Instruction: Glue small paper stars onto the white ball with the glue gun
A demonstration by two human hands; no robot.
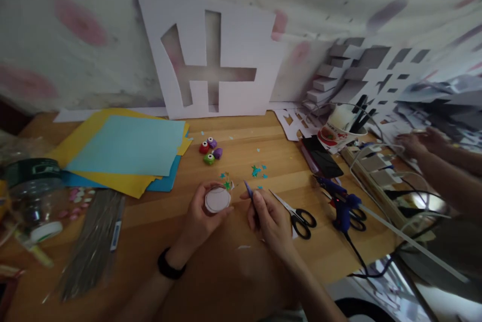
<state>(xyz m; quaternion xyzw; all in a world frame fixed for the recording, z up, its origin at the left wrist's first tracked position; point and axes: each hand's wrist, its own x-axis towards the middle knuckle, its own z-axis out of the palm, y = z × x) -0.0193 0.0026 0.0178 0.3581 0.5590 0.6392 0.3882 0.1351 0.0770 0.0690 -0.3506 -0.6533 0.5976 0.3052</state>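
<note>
Fingers of my left hand point(201, 216) wrap round a small white round piece point(217, 199), its flat face turned up. Just right of it, my right hand point(269, 214) grips a dark blue pen-like tool point(249, 192), tip pointing up and left toward the round piece without touching it. Black-handled scissors point(301, 219) lie on the wooden table point(237, 261) beside my right hand. Small blue and green stars point(256, 170) are scattered beyond my hands. Farther back sit little red, purple and green balls with eyes point(211, 150).
Coloured paper sheets point(128, 146), a bagged bundle of grey sticks point(92, 241) and a plastic jar point(35, 191) are on the left. A blue glue gun point(341, 206), phone point(322, 155) and power strip point(380, 181) lie right. Another person's arms point(444, 161) reach in at far right.
</note>
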